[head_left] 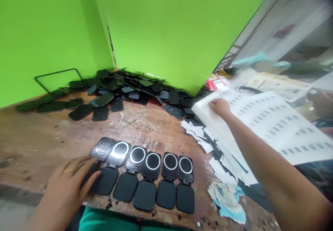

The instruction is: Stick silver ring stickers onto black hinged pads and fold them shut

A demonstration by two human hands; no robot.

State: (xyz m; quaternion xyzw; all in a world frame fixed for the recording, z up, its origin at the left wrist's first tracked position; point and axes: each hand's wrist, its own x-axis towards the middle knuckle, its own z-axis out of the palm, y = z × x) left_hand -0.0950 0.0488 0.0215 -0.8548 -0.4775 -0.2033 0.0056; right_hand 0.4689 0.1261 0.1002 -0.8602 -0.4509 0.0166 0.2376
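Observation:
A row of several black folding charger pads (145,194) lies along the table's near edge. Their upper halves carry pale rings, and the lower halves are plain black squares. At the row's left end, my left hand (69,177) has its fingers and thumb around the lower half of the leftmost pad (102,147), mostly covering that half. My right hand (220,107) is closed at the left part of a large white sheet (270,120) printed with rows of small grey rectangles. Its fingertips are curled out of sight. The sheet slopes away to the right under my forearm.
A loose heap of black pads (130,88) fills the back of the wooden table (145,120) against green panels (166,33). White paper scraps (197,133) and a crumpled blue-white cloth (229,199) lie on the right. Beyond the sheet, the background is blurred.

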